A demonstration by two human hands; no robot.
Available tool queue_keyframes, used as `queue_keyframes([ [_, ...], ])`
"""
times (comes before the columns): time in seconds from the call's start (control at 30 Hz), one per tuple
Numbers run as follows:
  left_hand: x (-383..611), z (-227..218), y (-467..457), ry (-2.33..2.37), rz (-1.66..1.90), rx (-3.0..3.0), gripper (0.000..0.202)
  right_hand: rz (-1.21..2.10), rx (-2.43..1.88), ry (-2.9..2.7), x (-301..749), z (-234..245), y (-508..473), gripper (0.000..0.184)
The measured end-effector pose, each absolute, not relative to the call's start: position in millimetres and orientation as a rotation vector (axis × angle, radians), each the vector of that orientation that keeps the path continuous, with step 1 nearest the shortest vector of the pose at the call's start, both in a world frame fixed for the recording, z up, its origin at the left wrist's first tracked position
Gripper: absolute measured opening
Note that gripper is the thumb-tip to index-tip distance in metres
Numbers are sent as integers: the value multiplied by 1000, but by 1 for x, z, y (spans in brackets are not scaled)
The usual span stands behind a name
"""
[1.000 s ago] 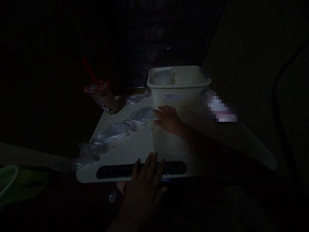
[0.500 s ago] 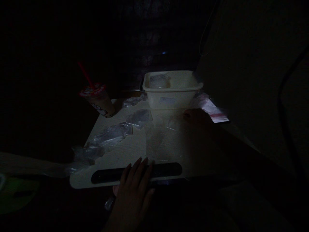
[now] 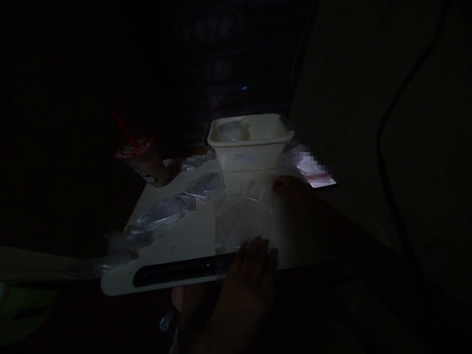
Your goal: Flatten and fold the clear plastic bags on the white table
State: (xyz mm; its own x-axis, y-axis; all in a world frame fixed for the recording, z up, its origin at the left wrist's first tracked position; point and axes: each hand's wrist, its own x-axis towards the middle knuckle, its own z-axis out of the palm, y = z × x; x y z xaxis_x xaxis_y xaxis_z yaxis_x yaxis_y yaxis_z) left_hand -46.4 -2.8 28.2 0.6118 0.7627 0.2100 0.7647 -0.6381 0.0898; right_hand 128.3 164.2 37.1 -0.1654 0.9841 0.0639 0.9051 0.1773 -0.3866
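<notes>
My left hand (image 3: 252,275) lies with its fingers stretched out at the table's front edge, over the dark slot (image 3: 177,271). Its fingertips touch the near end of a clear plastic bag or sheet (image 3: 247,221), which is hard to make out in the dark. Beyond that sheet's far right corner, my right hand (image 3: 291,189) is closed, fingers curled in. Clear plastic reaches up to its knuckles, but whatever the fingers hold is hidden. Behind the hands stands a white plastic tub (image 3: 250,152) with a clear plastic packet (image 3: 234,131) inside.
A drink cup (image 3: 147,169) with a red straw leans at the table's far left. Crumpled clear plastic bags (image 3: 165,211) run down the left side. A lit phone (image 3: 319,172), partly covered by plastic, lies at the right. A dark cable (image 3: 387,167) hangs beyond it.
My left hand has slid right along the front edge and onto the plastic. The clear sheet between my hands has changed shape. My right hand stays closed near the tub; the view has shifted slightly.
</notes>
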Motion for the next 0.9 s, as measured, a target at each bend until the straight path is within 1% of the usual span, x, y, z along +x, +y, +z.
queue_keyframes([
  [0.07, -39, 18, -3, -1329, -442, -2756, 37, 586, -1722, -1997, 128, 39, 165, 8],
  [0.1, -37, 14, -3, -1343, -479, -2739, 34, 717, -1673, -1908, 128, 41, 165, 9],
  [0.17, -35, 9, -2, -1386, -536, -2727, 31, 944, -1563, -1776, 125, 43, 163, 17],
  [0.23, -35, 10, -1, -1420, -569, -2735, 30, 1057, -1457, -1726, 119, 44, 160, 22],
  [0.47, -29, 18, 0, -1444, -655, -2779, 27, 1066, -1254, -1837, 88, 39, 151, 20],
  [0.67, -46, 31, 10, -1550, -765, -2853, 31, 1306, -1281, -1772, 78, 32, 148, 10],
  [0.83, -82, 43, 51, -1647, -675, -2799, 33, 1358, -1306, -1703, 81, 24, 150, 7],
  [0.9, -89, 42, 68, -1561, -524, -2850, 36, 1358, -1298, -1692, 81, 22, 150, 8],
])
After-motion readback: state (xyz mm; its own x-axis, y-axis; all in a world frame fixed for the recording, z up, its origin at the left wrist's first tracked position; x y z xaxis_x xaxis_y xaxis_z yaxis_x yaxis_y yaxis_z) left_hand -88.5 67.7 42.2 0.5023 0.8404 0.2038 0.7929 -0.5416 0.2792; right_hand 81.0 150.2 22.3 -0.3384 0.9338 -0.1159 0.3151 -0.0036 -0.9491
